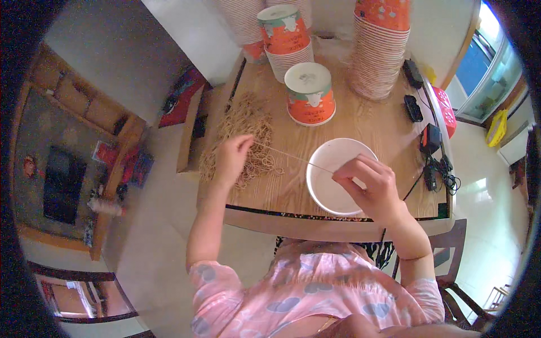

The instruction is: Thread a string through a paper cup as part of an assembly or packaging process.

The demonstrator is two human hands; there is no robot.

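Observation:
A thin tan string (290,154) is stretched taut between my two hands, sloping down to the right. My left hand (234,156) pinches one end above a loose heap of tan strings (248,124) on the table's left side. With thumb and fingers closed, my right hand (367,179) grips the other end over the right part of a white paper bucket (319,194). The bucket stands upright, its mouth facing up, near the table's front edge. My right hand hides part of its inside.
Behind the bucket an orange and green paper bucket (311,101) stands upside down. Tall stacks of paper buckets (378,59) rise at the back of the wooden table (282,197). Black adapters and cables (433,141) lie along the right edge. A dark chair (451,248) stands at the lower right.

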